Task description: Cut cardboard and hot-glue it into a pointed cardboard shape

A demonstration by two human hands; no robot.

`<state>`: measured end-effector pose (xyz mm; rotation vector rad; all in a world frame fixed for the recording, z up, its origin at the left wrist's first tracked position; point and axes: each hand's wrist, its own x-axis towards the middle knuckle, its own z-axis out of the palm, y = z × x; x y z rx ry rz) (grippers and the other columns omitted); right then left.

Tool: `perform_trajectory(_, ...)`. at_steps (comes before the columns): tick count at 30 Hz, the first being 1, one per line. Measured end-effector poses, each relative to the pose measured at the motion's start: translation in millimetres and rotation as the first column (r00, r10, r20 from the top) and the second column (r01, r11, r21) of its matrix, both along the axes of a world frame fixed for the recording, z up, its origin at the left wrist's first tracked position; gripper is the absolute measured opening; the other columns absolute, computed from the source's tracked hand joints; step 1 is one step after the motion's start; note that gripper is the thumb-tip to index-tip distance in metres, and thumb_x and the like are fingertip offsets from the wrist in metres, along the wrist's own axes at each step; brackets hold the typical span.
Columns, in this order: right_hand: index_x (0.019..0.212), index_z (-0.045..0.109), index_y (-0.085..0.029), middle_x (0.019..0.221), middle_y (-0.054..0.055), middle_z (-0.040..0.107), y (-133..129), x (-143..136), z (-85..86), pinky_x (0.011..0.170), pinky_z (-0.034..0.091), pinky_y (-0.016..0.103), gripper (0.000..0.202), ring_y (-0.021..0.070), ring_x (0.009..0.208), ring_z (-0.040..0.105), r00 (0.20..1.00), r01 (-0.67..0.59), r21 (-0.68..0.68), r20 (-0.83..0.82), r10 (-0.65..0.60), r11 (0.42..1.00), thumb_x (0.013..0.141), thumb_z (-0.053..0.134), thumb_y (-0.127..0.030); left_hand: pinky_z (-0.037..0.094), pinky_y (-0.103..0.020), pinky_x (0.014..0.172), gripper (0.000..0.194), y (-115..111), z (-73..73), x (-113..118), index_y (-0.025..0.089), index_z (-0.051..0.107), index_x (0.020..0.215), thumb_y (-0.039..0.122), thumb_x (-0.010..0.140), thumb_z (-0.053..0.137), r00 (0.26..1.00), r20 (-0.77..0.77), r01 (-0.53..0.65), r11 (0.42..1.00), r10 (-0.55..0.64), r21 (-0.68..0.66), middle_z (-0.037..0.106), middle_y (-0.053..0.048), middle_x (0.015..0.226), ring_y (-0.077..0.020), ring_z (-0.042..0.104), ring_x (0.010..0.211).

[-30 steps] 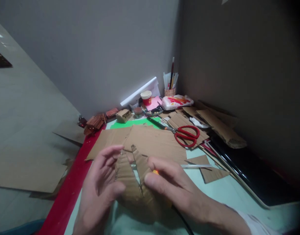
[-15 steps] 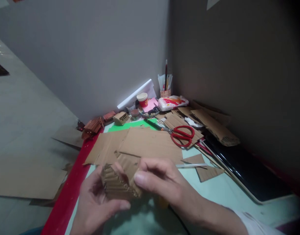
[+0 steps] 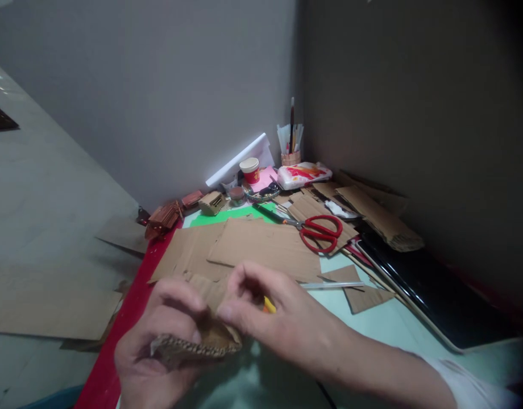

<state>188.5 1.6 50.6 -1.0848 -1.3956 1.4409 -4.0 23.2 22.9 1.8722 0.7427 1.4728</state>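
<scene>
A folded cardboard piece [image 3: 193, 349] is between my hands, low over the table, its corrugated edge facing me. My left hand [image 3: 159, 335] wraps round its left side, with fingers reaching inside the fold. On the right, my right hand [image 3: 261, 318] pinches the piece's upright flap between thumb and fingers. Something yellow [image 3: 269, 305] shows behind my right hand, mostly hidden. Flat cardboard sheets [image 3: 265, 244] lie just beyond both hands.
Red-handled scissors [image 3: 321, 234] lie on cardboard at centre right. A clear stick [image 3: 333, 285] rests by triangular offcuts [image 3: 368, 295]. At right is a black glossy device [image 3: 423, 295]; a paper cup [image 3: 250, 170] and brush holder [image 3: 291, 157] stand at the back.
The cardboard piece has been tilted so its corrugated edge faces me. My left fingers have curled over into the fold, while my right hand has shifted slightly left, still pinching it.
</scene>
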Motion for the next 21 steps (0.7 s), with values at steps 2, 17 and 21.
perform_trajectory(2, 0.089, 0.052, -0.021, 0.079, -0.003, 0.054, 1.0, -1.0, -0.6, 0.067, 0.039, 0.028, 0.018, 0.0151, 0.076, 0.05, 1.0, 0.023, 0.021, -0.007, -0.022, 1.0, 0.086, 0.066, -0.032, 0.053, -0.027, 0.069, 0.023, -0.4, -1.9, -1.8, 0.027, 0.067, 0.067, 0.023, 0.067, 0.09, 0.998, -0.004, -0.061, 0.998, 0.061, 0.004, 0.064, 0.001, 0.112, -0.0168, 0.055, 0.082)
perform_trajectory(17, 0.08, 0.054, -0.017, 0.075, -0.003, 0.057, 18.8, -17.5, 18.8, 0.068, 0.038, 0.027, 0.016, 0.0131, 0.071, 0.051, 0.986, -0.136, -0.006, 0.095, 0.136, 0.991, 0.09, 0.066, -0.02, 0.051, -0.043, 0.094, 0.023, 6.4, -2.2, -21.9, 0.031, 0.071, 0.077, 0.015, 0.069, 0.087, 0.998, 0.045, 0.032, 0.999, -0.033, 0.03, 0.081, 0.002, 0.095, -0.0283, 0.065, 0.112)
perform_trajectory(21, 0.085, 0.061, -0.017, 0.081, -0.003, 0.06, 14.5, -8.2, 19.0, 0.07, 0.04, 0.024, 0.015, 0.0126, 0.078, 0.054, 0.988, -0.153, 0.106, 0.02, 0.152, 0.983, 0.093, 0.069, -0.028, 0.05, -0.036, 0.083, 0.021, 7.4, -5.2, -27.8, 0.029, 0.071, 0.077, 0.019, 0.068, 0.088, 0.995, 0.09, 0.03, 0.996, -0.037, 0.079, 0.078, 0.002, 0.079, -0.0222, 0.064, 0.087)
